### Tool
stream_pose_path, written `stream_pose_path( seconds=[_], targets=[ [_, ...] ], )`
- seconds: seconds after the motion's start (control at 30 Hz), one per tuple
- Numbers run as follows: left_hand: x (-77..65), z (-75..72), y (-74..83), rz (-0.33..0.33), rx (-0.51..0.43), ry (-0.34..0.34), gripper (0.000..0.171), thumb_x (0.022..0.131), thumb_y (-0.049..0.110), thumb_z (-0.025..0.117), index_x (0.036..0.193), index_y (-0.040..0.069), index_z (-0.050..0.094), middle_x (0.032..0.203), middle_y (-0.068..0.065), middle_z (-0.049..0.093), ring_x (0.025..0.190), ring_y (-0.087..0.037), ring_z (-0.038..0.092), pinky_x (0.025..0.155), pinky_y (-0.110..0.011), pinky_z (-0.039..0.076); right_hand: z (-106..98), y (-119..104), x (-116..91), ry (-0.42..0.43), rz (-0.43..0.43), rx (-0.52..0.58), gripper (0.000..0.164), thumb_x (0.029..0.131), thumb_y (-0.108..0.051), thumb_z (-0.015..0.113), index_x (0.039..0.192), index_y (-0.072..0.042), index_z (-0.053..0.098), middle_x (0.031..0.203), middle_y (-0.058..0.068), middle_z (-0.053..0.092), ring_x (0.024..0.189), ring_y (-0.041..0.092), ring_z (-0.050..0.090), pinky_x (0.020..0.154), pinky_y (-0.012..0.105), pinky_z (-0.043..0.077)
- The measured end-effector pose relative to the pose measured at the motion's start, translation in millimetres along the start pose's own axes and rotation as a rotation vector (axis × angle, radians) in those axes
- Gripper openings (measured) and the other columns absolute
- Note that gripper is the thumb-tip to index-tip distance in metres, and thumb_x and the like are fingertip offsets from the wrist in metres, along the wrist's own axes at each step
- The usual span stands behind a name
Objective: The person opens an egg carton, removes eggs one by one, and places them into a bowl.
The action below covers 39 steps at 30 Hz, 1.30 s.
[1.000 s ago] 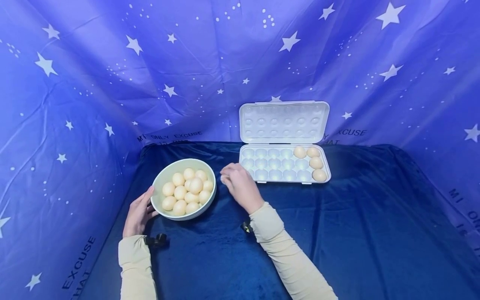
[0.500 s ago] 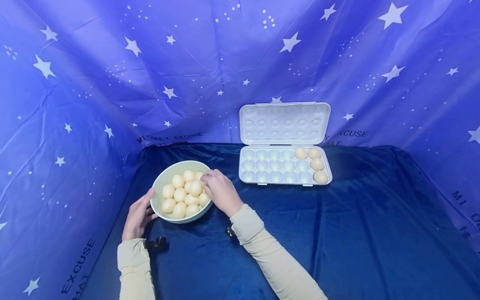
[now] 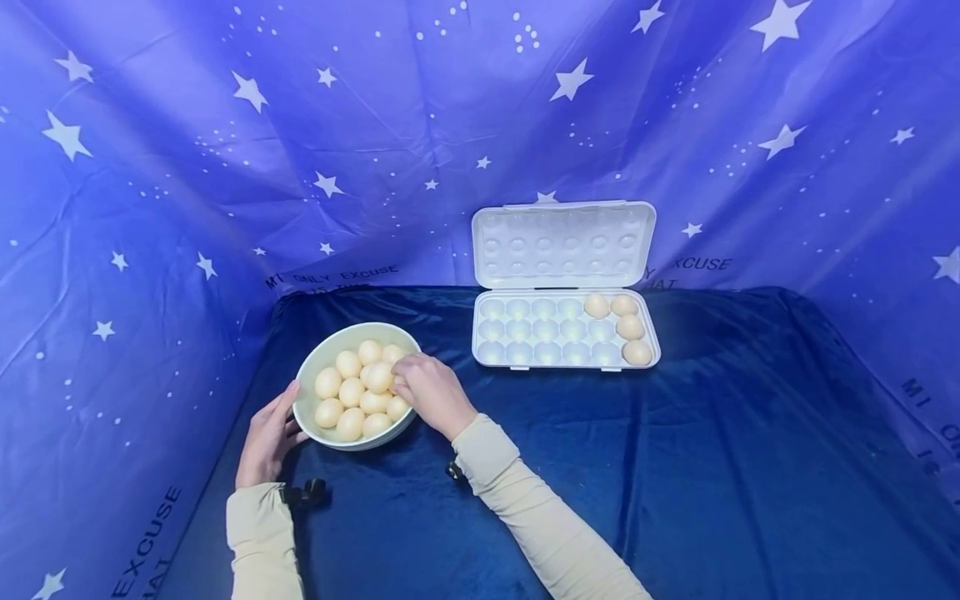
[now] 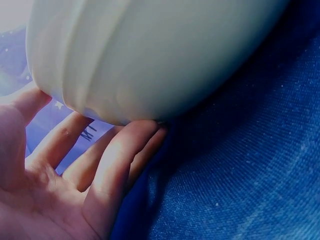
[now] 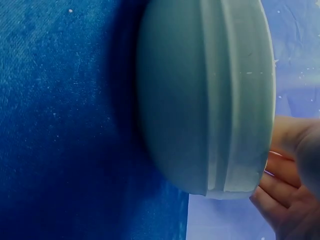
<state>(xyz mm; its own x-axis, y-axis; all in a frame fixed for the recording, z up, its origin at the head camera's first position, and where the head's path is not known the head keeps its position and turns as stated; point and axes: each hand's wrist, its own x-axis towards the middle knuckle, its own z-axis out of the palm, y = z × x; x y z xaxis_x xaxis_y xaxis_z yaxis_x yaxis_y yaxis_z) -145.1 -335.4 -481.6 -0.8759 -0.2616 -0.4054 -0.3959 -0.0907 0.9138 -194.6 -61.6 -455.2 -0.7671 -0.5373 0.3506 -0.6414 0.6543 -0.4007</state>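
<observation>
A pale green bowl [image 3: 309, 385] on the left of the table holds several pale cream eggs [image 3: 351, 392]. My left hand [image 3: 264, 437] holds the bowl's left side, thumb at the rim; the left wrist view shows its fingertips against the outer wall. My right hand [image 3: 435, 390] reaches over the right rim and pinches the topmost egg [image 3: 378, 377] at its right side. In the right wrist view the bowl wall hides these fingertips. To the right lies a white egg carton [image 3: 517, 367], lid up, with several eggs [image 3: 630, 327] in its right-hand cups.
Dark blue cloth [image 3: 555, 467] covers the table. Behind the carton's raised lid [image 3: 562, 246] hangs a purple-blue curtain [image 3: 420, 108] with white stars, which also closes in both sides. Each wrist carries a small black camera.
My right hand has moved left from beside the carton, over the bowl's rim and in to the topmost egg. My left hand has stayed at the bowl. The carton's eggs are unchanged.
</observation>
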Motion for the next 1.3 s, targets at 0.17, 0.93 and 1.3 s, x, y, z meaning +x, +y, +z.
stream_pose_path(
  seconds=[0.17,0.93,1.3],
  targets=[
    [-0.5,0.2,0.4,0.002,-0.014,-0.001,0.055,0.096,0.053,0.059,0.138,0.018,0.053,0.088,0.02,0.069,0.082,-0.002,0.069,0.071,-0.024,0.058,2,0,0,-0.011,-0.056,-0.061,0.005,0.09,-0.014,0.07,0.094,-0.012,0.072,0.103,0.0,0.072,0.105,0.016,0.064,0.098,0.032,0.049],
    [-2.0,0.4,2.5,-0.008,0.046,-0.001,0.079,0.095,0.057,0.057,0.153,0.007,0.035,0.087,0.023,0.066,0.082,0.0,0.067,0.072,-0.023,0.058,-44,55,-7,0.041,-0.02,-0.023,0.024,0.094,-0.02,0.069,0.111,-0.004,0.072,0.114,0.01,0.07,0.114,0.024,0.062,0.1,0.036,0.05],
    [-0.7,-0.8,0.4,-0.01,0.03,0.0,0.075,0.096,0.056,0.058,0.151,0.01,0.039,0.088,0.022,0.067,0.083,0.0,0.068,0.072,-0.023,0.058,-76,110,-24,0.063,0.084,-0.099,0.025,0.093,-0.018,0.07,0.111,-0.001,0.07,0.114,0.015,0.069,0.112,0.029,0.063,0.095,0.043,0.052]
  ],
)
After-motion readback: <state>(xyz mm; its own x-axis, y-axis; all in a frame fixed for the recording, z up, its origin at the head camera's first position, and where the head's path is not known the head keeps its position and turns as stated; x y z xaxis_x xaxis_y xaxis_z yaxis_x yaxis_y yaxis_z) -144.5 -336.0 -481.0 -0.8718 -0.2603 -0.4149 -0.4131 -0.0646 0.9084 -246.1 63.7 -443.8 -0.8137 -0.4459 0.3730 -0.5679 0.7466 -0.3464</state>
